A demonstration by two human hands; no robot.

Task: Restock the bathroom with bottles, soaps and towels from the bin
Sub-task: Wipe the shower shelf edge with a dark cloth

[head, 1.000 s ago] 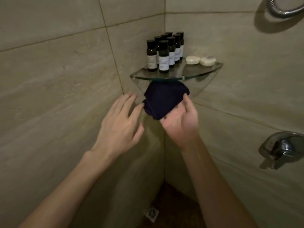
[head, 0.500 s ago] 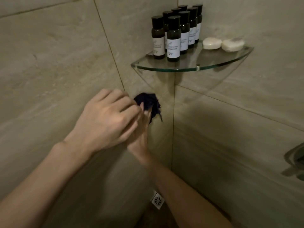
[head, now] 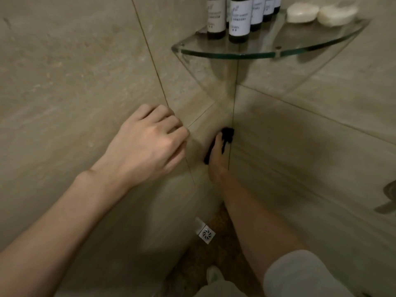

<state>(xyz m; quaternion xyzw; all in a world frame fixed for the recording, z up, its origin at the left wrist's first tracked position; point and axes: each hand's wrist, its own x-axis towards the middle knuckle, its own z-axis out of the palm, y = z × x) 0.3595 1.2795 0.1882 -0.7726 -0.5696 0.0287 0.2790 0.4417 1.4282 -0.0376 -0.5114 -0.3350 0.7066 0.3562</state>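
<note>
Hands work low beneath the glass shelf (head: 246,54).
Right hand (head: 216,159) grips the dark towel (head: 228,132), bunched upright along the corner seam (head: 234,103); left hand (head: 150,142), clenched on nothing visible, sits apart to its left.

We count five bottles (head: 239,20) on view, dark with white labels, all cut off by the top edge. A dark sliver between the front two may be a sixth; we cannot tell.

- two soaps (head: 302,9), white
- one glass corner shelf (head: 235,55)
- one dark cloth (head: 228,133)
- two hands: left hand (head: 147,144), right hand (head: 217,159)
- one floor drain (head: 206,234)
- one metal fitting (head: 389,198) at the right edge, only partly seen
</note>
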